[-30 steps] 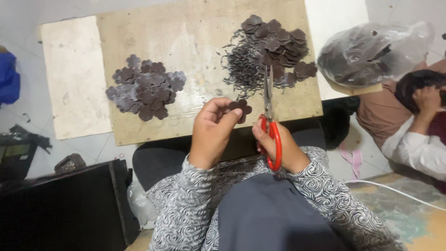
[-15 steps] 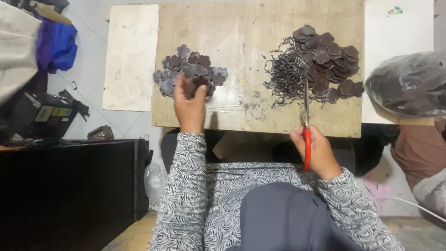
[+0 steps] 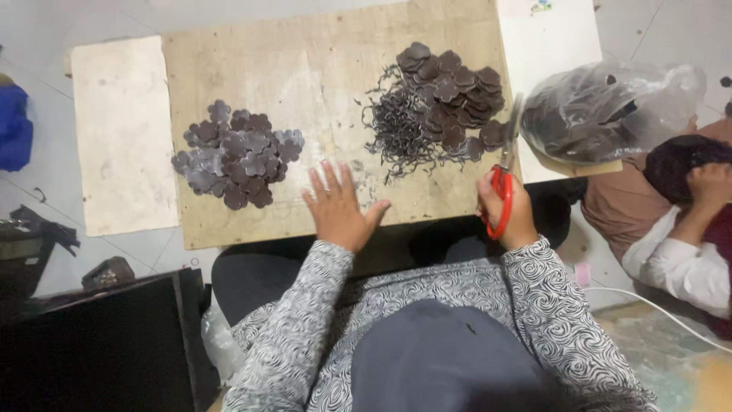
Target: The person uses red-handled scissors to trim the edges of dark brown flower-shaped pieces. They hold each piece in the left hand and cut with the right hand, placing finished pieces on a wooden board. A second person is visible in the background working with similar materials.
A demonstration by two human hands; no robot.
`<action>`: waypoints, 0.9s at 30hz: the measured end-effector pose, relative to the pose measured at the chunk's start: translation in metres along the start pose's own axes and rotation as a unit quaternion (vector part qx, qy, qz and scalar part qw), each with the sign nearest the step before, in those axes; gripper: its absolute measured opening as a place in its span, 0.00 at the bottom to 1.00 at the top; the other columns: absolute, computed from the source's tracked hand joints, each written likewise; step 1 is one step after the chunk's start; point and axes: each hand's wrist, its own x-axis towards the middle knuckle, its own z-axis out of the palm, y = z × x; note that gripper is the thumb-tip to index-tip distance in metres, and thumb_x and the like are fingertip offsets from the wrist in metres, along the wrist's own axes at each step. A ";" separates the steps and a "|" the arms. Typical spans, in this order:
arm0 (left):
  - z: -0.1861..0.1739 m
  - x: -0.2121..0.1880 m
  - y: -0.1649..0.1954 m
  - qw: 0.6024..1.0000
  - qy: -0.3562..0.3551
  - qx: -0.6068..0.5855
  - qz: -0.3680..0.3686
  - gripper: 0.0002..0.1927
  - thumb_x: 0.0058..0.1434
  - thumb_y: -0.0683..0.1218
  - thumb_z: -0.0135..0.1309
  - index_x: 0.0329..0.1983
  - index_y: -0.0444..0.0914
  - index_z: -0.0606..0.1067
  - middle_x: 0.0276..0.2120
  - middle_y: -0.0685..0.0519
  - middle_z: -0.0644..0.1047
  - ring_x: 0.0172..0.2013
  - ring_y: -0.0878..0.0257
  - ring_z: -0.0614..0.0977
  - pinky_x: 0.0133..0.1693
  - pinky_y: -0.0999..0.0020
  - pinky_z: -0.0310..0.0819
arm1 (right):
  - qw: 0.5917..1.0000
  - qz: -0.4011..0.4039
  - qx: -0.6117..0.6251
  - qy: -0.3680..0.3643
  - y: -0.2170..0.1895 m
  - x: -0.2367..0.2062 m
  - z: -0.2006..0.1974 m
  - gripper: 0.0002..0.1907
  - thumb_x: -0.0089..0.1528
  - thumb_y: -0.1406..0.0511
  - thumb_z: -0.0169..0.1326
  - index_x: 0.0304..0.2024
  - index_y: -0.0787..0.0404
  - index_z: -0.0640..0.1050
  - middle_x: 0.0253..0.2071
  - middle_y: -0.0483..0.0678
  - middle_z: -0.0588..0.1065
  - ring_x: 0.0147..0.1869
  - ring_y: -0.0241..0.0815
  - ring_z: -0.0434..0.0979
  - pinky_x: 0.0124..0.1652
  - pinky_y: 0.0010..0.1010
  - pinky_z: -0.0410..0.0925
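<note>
Nearest, the left hand [image 3: 339, 210] lies flat, fingers spread and empty, on the wooden board [image 3: 320, 69]. Beside it, the right hand [image 3: 509, 210] clenches red-handled scissors [image 3: 502, 191]. Beyond lie trimmed flower-shaped pieces [image 3: 236, 152] and an untrimmed pile [image 3: 450, 95].

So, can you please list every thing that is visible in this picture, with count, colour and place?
board: one, light brown wood, centre.
left pile: many flower-shaped pieces, dark brown-grey, board's left part.
right pile: many flower-shaped pieces, dark brown, board's right part.
scraps: a heap of thin curly trimmings, dark, beside the right pile.
slab: one, off-white, left of the board.
bag: one, clear plastic with dark pieces inside, far right.
scissors: one pair, red handles, at the board's right edge.
other person: one, white sleeve, right edge.
box: one, black, lower left.
left hand: flat on the board, fingers spread, empty.
right hand: holds the scissors.
</note>
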 end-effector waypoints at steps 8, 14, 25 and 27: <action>-0.009 0.058 0.052 1.000 -0.012 -0.010 0.010 0.61 0.55 0.78 0.48 0.77 0.36 0.42 0.75 0.35 0.43 0.74 0.38 0.39 0.69 0.36 0.28 | 0.990 -0.081 0.112 0.027 0.003 0.038 0.010 0.09 0.67 0.65 0.54 0.46 0.59 0.68 0.30 0.44 0.71 0.27 0.32 0.70 0.26 0.25 0.67; -0.013 0.087 0.068 0.998 0.030 -0.038 0.033 0.62 0.56 0.78 0.48 0.77 0.35 0.40 0.76 0.36 0.41 0.75 0.42 0.40 0.70 0.38 0.28 | 0.994 -0.103 0.010 0.043 -0.004 0.042 0.016 0.10 0.65 0.66 0.56 0.44 0.61 0.68 0.27 0.44 0.70 0.23 0.32 0.70 0.24 0.25 0.66; -0.006 0.093 0.070 0.988 0.031 -0.093 0.119 0.34 0.68 0.62 0.46 0.75 0.48 0.61 0.77 0.42 0.46 0.75 0.47 0.44 0.70 0.40 0.32 | 0.994 -0.096 0.029 0.052 -0.010 0.043 0.016 0.10 0.65 0.65 0.57 0.44 0.62 0.70 0.26 0.43 0.71 0.24 0.32 0.71 0.25 0.25 0.68; -0.001 0.090 0.069 0.986 0.089 -0.071 0.122 0.34 0.67 0.60 0.49 0.75 0.46 0.62 0.76 0.41 0.49 0.75 0.45 0.45 0.70 0.37 0.30 | 0.992 -0.091 0.087 0.030 -0.011 0.045 0.016 0.10 0.66 0.65 0.56 0.43 0.63 0.70 0.27 0.44 0.70 0.24 0.33 0.71 0.26 0.26 0.68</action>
